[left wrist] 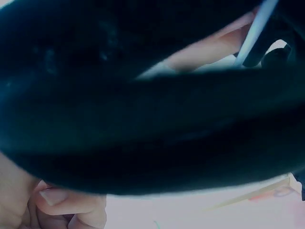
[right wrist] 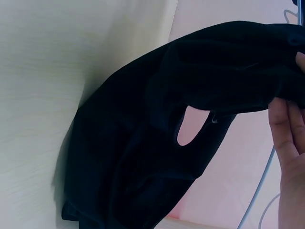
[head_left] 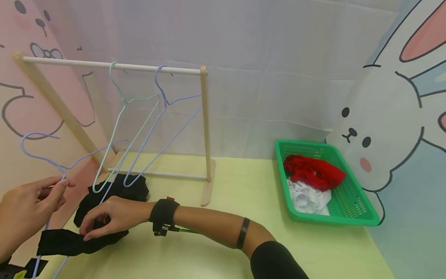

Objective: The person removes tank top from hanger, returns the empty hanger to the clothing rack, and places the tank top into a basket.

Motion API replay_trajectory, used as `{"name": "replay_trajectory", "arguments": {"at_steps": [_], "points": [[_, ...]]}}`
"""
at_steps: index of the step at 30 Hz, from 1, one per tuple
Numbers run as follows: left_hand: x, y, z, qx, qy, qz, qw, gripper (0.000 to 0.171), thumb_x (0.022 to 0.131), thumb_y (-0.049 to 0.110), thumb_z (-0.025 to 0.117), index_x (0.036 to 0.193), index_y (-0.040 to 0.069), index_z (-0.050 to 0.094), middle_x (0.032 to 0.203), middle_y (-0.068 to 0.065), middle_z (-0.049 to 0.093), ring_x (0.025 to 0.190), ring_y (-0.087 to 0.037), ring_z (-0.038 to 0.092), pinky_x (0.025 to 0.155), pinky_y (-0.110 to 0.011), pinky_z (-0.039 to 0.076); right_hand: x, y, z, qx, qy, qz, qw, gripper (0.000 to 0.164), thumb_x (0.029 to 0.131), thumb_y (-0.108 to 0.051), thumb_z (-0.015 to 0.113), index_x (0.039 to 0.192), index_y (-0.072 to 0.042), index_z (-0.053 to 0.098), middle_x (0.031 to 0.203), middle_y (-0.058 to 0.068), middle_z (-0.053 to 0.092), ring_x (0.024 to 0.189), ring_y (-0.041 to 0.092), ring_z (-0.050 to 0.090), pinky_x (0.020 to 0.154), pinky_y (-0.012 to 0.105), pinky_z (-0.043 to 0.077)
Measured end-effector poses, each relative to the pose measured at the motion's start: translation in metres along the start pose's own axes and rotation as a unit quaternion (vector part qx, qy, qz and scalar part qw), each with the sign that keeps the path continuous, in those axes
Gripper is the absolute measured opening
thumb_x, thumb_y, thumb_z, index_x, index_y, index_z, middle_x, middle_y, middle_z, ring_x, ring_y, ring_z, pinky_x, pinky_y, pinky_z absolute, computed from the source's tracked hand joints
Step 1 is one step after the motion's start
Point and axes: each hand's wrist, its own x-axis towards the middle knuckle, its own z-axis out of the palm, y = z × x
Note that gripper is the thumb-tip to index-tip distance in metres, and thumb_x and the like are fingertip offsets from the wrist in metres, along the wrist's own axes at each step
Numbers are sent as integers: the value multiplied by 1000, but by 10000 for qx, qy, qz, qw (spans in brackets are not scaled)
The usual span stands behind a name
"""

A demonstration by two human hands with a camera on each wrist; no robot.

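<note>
In the head view my left hand [head_left: 33, 209] pinches a lavender hanger [head_left: 42, 157] just below its hook, at the left. My right hand [head_left: 108, 217] pinches the edge of a black garment [head_left: 62, 242], which crosses in front of the hanger's lower part. More of the garment lies bunched on the table behind my right hand. Black cloth [left wrist: 143, 129] fills most of the left wrist view and hides much of the hanger. From the right wrist, the garment [right wrist: 133, 129] hangs in a curve with an oval gap, its upper edge between the fingers [right wrist: 283, 129].
A wooden rack [head_left: 205, 128] stands behind my hands. On its bar hang a mint-green hanger [head_left: 116, 130] and a second lavender hanger [head_left: 148, 133]. A green basket [head_left: 352, 221] at the right holds red cloth [head_left: 313, 172] and white cloth [head_left: 308, 197].
</note>
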Motion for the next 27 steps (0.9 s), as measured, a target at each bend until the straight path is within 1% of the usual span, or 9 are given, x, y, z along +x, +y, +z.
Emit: {"name": "replay_trajectory", "arguments": {"at_steps": [4,7,8,10,13,15,17,22,27], "points": [[1,1,1,26,8,-43,10000,29,110,12,52,112,-7,74,65,-6,70,56,10,44,47,-27,36,2,-4,2,-71,-143,215,9996,27,103,-10,73,130,-6,73,105,-10,76,92,-13,60,87,6,47],[1,2,3,91,0,-51,9999,30,110,13,52,113,-8,74,64,-4,69,55,8,43,46,-27,35,3,-6,4,-46,-190,165,9997,31,104,-9,72,134,-5,71,102,-10,75,87,-11,59,84,7,47],[1,2,3,109,-12,-51,9999,31,111,14,52,113,-8,74,64,-4,69,55,8,43,46,-27,35,3,-7,5,41,-157,40,9999,31,104,-7,71,134,-3,70,100,-7,76,85,-8,59,82,8,48],[2,2,3,110,-24,-28,9999,31,111,14,53,112,-8,74,64,-5,70,55,9,44,47,-26,36,4,-8,6,60,-150,-49,9999,32,104,-6,71,136,-2,69,98,-6,75,82,-6,58,80,9,48],[4,3,4,73,-7,55,10000,32,112,17,53,110,-7,74,63,-3,68,55,10,45,48,-26,36,5,-10,7,-54,-163,-62,9998,33,105,-7,69,138,-2,68,98,-6,74,80,-6,56,79,8,46],[4,3,5,41,11,98,9999,34,113,18,53,109,-7,75,62,-1,67,55,9,44,49,-26,35,6,-11,7,-231,-201,22,9995,33,106,-8,67,139,-4,69,100,-9,74,80,-8,55,78,8,45],[3,3,5,29,10,103,9999,34,113,19,53,109,-7,75,61,2,65,55,7,44,49,-27,34,6,-12,7,-288,-222,35,9993,32,107,-8,67,138,-4,70,102,-9,75,81,-8,55,79,7,45],[2,2,6,-7,-7,94,10000,31,112,15,54,109,-7,75,61,3,63,54,5,43,50,-26,33,6,-10,10,97,-240,-247,9994,29,105,-3,68,133,2,71,108,-2,78,85,-6,57,80,9,46],[1,2,7,-80,26,205,9998,29,112,13,54,106,-7,73,59,7,55,53,1,39,51,-27,29,8,-3,16,520,-371,-531,9965,28,103,1,68,131,6,70,112,7,79,88,-4,60,82,10,47]]}}
